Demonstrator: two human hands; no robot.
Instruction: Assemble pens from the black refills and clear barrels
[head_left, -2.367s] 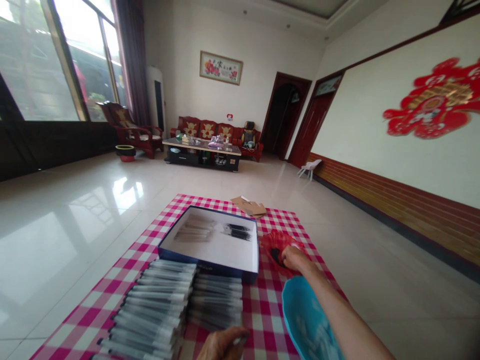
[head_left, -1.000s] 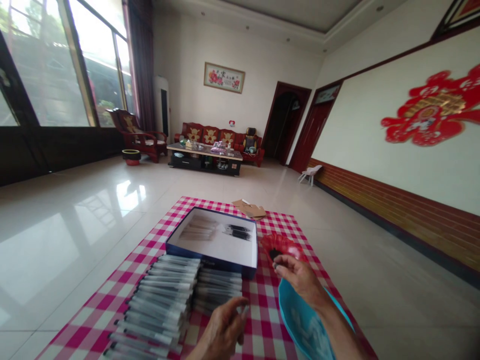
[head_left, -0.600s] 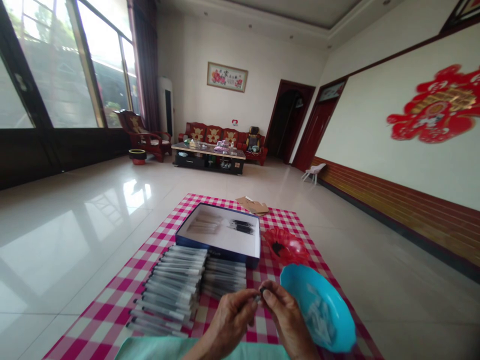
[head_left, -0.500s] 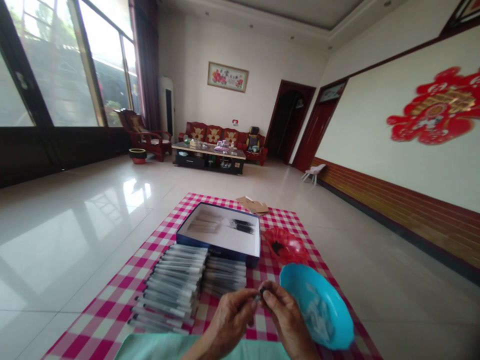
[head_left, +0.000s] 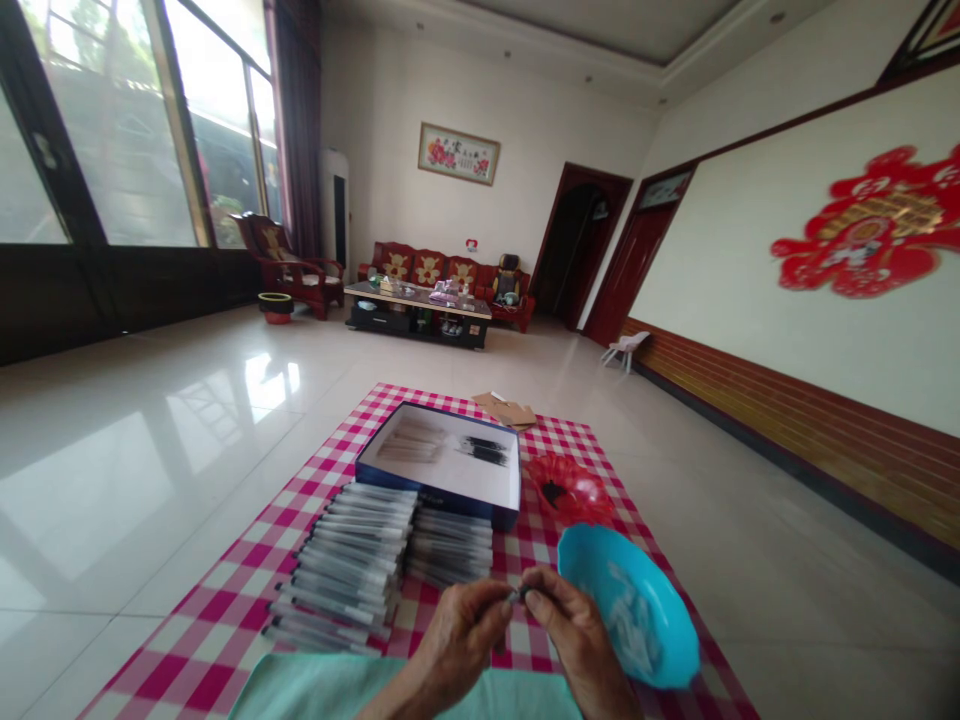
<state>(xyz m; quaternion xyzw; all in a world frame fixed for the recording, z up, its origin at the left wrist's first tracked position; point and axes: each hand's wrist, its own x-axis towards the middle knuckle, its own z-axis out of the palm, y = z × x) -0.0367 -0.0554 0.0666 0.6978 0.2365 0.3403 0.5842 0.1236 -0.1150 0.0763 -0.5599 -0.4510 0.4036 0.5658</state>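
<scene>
In front of the shallow box (head_left: 435, 490), toward its right corner, the left hand (head_left: 465, 640) pinches a tiny pale piece (head_left: 514, 595) and the right hand (head_left: 576, 632) a small dark piece (head_left: 526, 592), the fingertips of both hands almost meeting. The pieces' exact shapes are too small to tell. To handle this well, I would judge, keep both pieces in one line, hold each near its end, and press evenly with the thumbs rather than twist them askew; steady wrists should help.

Right of the box is the red bowl (head_left: 581, 490) with something dark inside; in front of the box and to its right is the blue bowl (head_left: 671, 590), holding translucent pieces (head_left: 634, 625). Just in front of the box, the large pen stack (head_left: 349, 560) and a smaller stack (head_left: 454, 545) lie on the checked worktop (head_left: 202, 640).
</scene>
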